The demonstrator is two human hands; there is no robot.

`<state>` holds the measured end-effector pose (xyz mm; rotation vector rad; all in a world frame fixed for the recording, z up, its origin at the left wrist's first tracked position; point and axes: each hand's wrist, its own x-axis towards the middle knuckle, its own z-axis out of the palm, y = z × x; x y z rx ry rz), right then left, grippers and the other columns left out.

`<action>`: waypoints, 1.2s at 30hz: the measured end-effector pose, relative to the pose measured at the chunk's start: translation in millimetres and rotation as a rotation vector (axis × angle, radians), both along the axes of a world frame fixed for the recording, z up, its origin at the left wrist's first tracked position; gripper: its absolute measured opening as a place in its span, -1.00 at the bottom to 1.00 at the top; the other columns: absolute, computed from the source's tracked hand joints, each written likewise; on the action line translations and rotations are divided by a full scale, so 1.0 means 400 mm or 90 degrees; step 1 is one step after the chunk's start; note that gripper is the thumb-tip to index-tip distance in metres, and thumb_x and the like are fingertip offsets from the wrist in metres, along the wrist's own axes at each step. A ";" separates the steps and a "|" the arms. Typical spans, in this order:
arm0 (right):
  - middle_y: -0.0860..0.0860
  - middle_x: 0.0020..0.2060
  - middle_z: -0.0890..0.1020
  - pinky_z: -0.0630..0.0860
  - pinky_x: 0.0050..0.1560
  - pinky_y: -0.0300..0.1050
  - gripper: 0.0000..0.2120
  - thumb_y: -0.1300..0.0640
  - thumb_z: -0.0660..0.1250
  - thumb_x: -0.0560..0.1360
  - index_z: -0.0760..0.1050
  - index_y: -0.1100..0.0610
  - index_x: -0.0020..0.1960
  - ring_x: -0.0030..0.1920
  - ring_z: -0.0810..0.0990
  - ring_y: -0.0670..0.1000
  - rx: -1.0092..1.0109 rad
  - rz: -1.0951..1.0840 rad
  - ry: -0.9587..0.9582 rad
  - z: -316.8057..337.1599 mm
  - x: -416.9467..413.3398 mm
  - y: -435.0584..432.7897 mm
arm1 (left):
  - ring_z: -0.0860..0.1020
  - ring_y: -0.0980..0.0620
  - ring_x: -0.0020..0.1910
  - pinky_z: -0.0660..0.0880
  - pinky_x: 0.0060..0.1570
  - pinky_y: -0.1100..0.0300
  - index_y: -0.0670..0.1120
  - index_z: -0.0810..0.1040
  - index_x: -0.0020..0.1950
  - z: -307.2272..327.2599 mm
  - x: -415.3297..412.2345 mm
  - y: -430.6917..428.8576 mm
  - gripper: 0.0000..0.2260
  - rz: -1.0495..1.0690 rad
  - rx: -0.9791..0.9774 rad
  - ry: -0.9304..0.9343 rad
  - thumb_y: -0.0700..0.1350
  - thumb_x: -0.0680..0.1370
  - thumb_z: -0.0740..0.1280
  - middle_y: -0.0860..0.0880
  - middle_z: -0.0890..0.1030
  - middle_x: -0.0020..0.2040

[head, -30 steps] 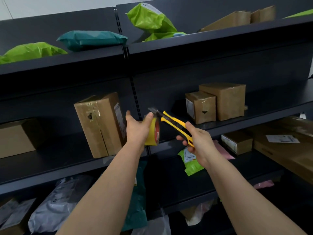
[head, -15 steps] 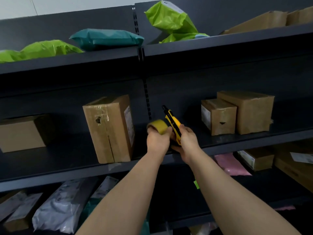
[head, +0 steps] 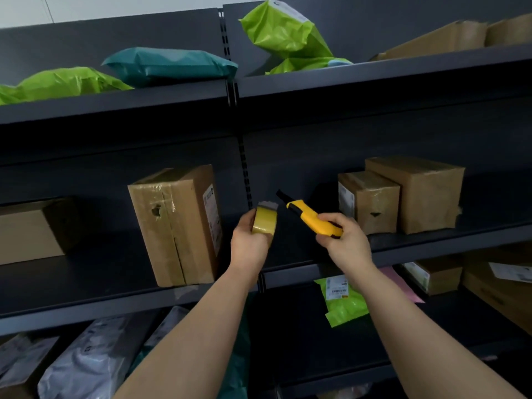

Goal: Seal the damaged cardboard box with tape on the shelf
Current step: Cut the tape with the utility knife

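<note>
At the centre of the frame, the left hand [head: 249, 241] grips a yellow roll of tape [head: 264, 223], the right hand [head: 344, 243] a yellow-and-black utility knife [head: 312, 218]. Left of them the tall, holed brown cardboard box [head: 178, 226] stands on the dark shelf [head: 86, 283]; the strip should probably span the hole before cutting.

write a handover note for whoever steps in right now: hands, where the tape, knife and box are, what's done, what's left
Left hand: grips the yellowish roll of packing tape; a short loose end sticks up from the roll.
Right hand: grips the yellow and black utility knife, its tip pointing up-left towards the roll.
Tall brown cardboard box: upright on the dark metal middle shelf, left of both hands, untouched, with a hole in its front face.
Done: tools in hand, tape end started.
Left: pull tape over the hole, cut it, press it down.
</note>
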<state>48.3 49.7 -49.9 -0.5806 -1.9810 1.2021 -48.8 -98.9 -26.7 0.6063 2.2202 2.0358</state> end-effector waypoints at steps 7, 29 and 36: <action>-0.07 0.05 0.48 0.44 0.09 0.01 -0.57 0.26 0.48 0.41 0.53 -0.18 0.11 0.10 0.46 0.07 0.089 0.009 0.005 -0.013 0.018 0.009 | 0.52 0.07 0.04 0.47 -0.04 0.15 0.01 0.41 0.43 0.007 0.005 0.008 -0.45 -0.047 0.043 -0.003 -0.39 0.50 0.30 0.05 0.56 0.05; -0.06 0.04 0.49 0.45 -0.04 -0.08 -0.62 0.28 0.46 0.41 0.56 -0.10 0.11 0.02 0.49 0.00 -0.007 0.064 -0.016 -0.024 0.059 0.017 | 0.47 -0.08 0.09 0.49 -0.01 0.10 0.08 0.50 0.26 0.033 -0.041 0.047 -0.72 0.035 -0.359 0.362 -0.05 0.56 0.29 -0.02 0.35 0.24; -0.09 0.04 0.48 0.42 -0.16 -0.21 -0.65 0.28 0.45 0.44 0.56 -0.11 0.08 -0.06 0.49 -0.11 -0.051 0.075 0.012 -0.036 0.065 0.009 | 0.26 -0.14 0.33 0.37 0.28 0.08 0.07 0.36 0.48 0.043 -0.040 0.044 -0.53 -0.009 -0.529 0.448 -0.02 0.55 0.27 -0.10 0.26 0.30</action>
